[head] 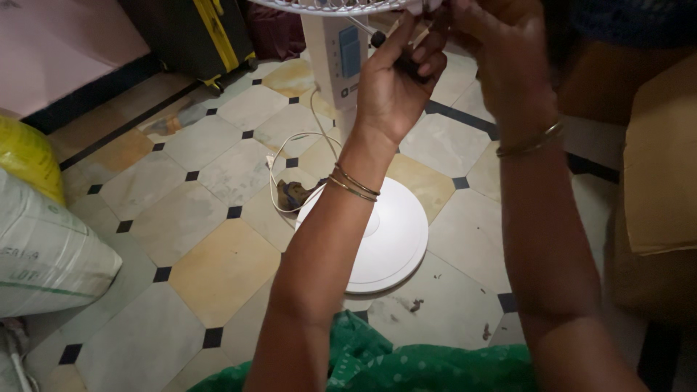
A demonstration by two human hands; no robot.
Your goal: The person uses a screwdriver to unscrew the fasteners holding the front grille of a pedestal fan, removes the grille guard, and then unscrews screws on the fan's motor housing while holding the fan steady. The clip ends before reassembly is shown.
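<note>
Over a tiled floor (218, 268), the left hand (396, 80) pinches a dark-handled screwdriver (392, 51) below the fan grille (327, 6), while the right hand (501, 51) has fingers curled, grip unclear.

from my remote seat i note: tiled floor (218, 268) of pale octagons with small black squares. white woven sack (43, 254) lying at left, a yellow plastic bag (25, 156) just behind it. dark case with yellow strap (192, 33) top left. green dotted cloth (406, 363) along bottom edge. brown cardboard box (661, 167) at right.
</note>
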